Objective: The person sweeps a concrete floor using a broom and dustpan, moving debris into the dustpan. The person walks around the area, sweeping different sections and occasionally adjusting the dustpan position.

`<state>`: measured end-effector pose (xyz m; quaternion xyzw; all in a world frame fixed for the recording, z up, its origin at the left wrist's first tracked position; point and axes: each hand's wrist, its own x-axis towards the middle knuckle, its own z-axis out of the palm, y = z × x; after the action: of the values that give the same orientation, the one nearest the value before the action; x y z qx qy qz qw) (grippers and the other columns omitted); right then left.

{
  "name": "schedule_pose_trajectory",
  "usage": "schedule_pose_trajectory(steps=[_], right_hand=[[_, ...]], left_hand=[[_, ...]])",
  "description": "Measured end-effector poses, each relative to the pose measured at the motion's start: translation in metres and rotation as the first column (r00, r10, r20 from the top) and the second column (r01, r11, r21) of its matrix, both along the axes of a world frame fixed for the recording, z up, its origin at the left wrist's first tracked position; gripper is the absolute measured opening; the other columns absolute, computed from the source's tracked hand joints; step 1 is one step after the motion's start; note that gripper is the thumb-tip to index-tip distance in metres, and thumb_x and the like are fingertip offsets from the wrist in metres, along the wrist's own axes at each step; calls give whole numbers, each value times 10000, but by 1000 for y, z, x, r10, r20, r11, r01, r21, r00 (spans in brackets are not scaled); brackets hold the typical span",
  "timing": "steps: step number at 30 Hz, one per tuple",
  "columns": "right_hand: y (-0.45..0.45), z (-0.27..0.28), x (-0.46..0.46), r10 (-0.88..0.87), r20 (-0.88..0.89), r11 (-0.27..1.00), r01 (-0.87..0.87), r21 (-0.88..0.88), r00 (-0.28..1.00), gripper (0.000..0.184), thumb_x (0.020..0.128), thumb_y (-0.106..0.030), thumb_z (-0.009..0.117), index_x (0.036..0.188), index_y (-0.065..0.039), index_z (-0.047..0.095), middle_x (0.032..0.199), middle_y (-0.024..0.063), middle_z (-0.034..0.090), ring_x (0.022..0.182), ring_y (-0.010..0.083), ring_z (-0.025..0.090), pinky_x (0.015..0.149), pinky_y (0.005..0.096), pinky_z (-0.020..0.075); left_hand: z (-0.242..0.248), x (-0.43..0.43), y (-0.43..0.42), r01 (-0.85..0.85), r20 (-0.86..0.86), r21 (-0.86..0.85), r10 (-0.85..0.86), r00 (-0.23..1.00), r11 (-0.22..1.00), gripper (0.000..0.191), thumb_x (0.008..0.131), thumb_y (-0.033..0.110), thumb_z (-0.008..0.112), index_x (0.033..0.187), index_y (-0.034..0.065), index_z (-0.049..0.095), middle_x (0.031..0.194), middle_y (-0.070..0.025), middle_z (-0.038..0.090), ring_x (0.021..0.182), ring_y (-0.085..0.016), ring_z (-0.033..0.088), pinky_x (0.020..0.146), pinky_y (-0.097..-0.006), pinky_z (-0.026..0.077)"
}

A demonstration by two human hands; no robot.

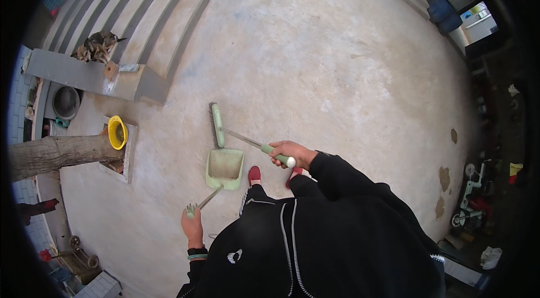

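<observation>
My right hand (292,153) grips the pale green handle end of a long-handled broom (217,125). The broom head is green with dark bristles, and it lies at the far edge of a pale green dustpan (225,169). My left hand (193,225) holds the dustpan's upright handle near its top. A row of comb teeth runs along the inside of the pan, which sits on the concrete floor (320,66) just left of my red shoes (254,174). I cannot make out any debris in the pan.
Concrete steps (177,24) rise at the upper left, with a dog (99,47) lying on them. A tree trunk (63,152) with a yellow bowl (117,132) beside it stands left. A blue barrel (444,13) is upper right; a small bike (469,199) stands right.
</observation>
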<state>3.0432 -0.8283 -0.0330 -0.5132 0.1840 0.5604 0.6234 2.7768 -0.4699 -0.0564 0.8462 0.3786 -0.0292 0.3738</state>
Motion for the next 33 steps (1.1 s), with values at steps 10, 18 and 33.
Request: schedule_pose_trajectory(steps=[10, 18, 33], right_hand=[[-195, -52, 32, -195, -56, 975, 199, 98, 979, 146, 926, -151, 525, 1044, -66, 508, 726, 31, 546, 551, 94, 526, 446, 242, 419], [-396, -4, -7, -593, -5, 790, 580, -197, 806, 278, 915, -128, 537, 1180, -63, 489, 732, 41, 553, 533, 95, 526, 456, 244, 430], [-410, -34, 68, -407, 364, 643, 546, -537, 838, 575, 826, 1, 574, 1362, 9, 367, 771, 77, 543, 591, 183, 565, 474, 307, 498]], left_hand=[[39, 42, -74, -154, 26, 137, 152, 988, 978, 405, 847, 274, 683, 979, -100, 598, 876, -220, 667, 779, -321, 619, 743, -400, 485], [38, 103, -110, -259, 100, 37, 255, 962, 965, 361, 876, 234, 648, 995, -104, 605, 876, -188, 672, 774, -250, 608, 733, -387, 484], [9, 331, -115, -183, 94, -71, 189, 977, 981, 282, 852, 241, 687, 954, -18, 642, 836, -137, 679, 748, -236, 621, 700, -365, 483]])
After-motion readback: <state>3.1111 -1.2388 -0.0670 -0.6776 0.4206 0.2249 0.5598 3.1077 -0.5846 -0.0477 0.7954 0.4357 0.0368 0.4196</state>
